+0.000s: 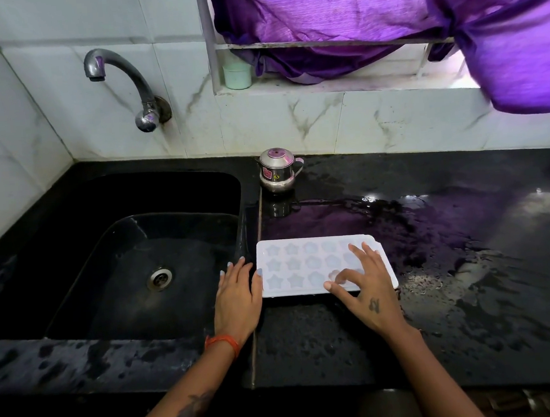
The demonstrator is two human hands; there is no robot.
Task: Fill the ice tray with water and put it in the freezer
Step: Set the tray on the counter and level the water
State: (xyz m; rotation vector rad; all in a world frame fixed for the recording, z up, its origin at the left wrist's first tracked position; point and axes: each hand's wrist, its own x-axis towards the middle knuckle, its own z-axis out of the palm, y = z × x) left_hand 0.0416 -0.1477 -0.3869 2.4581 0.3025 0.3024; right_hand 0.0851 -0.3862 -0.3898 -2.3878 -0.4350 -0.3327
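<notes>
A white ice tray (304, 265) with star-shaped cells lies flat on the wet black counter, just right of the sink. My left hand (238, 300) rests at the tray's left edge, fingers spread, its thumb touching the rim. My right hand (365, 290) lies over the tray's right part with fingers apart, fingertips on the cells. Neither hand has lifted the tray. The black sink (133, 268) is to the left, with a metal tap (115, 72) on the wall above it; no water runs.
A small steel pot with lid (279, 170) stands at the back of the counter (454, 293) behind the tray. Puddles cover the counter to the right. A pale cup (237, 74) sits on the window ledge, and a purple curtain (416, 16) hangs above.
</notes>
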